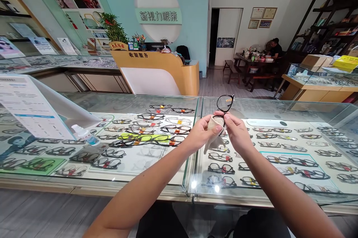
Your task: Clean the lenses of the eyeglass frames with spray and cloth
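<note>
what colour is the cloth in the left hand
The cloth is pale beige, best seen in the head view.

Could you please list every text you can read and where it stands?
"新视力眼镜": wall sign
"收银服务": counter
Too small or blurred to read: card stand, bottle, certificates, small sign, display cards, yellow box, orange mark on held glasses.

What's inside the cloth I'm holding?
The lower half of the dark-framed eyeglasses sits partly inside the cloth, some rim showing; the upper half stands out above. Your left hand and the cloth cover the rest.
</note>
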A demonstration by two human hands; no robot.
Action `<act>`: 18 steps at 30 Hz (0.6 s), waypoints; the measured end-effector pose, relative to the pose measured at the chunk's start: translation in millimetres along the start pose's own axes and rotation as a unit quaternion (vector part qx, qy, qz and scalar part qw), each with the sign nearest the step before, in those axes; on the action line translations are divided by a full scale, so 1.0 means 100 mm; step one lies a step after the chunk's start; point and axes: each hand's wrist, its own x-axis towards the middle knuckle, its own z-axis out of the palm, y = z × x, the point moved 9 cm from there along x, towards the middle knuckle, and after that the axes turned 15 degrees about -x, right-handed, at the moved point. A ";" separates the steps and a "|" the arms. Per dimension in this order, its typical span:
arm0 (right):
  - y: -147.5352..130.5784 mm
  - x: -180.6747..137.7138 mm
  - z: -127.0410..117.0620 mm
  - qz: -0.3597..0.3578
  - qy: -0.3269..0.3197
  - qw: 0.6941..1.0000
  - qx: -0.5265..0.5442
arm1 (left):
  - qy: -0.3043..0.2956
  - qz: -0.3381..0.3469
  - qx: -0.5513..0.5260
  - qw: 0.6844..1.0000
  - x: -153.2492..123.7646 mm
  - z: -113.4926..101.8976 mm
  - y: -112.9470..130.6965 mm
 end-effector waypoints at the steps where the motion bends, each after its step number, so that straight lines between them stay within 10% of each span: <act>1: 0.01 -0.01 0.02 0.005 -0.003 1.000 0.002 | 0.006 0.006 -0.003 1.000 0.00 0.01 0.01; 11: -0.13 -0.02 0.07 -0.032 -0.003 0.998 -0.049 | 0.046 0.034 -0.028 0.998 0.03 -0.05 -0.01; 18: -0.05 0.01 -0.03 -0.023 -0.007 0.999 -0.036 | -0.036 -0.013 0.000 0.999 0.06 -0.09 0.03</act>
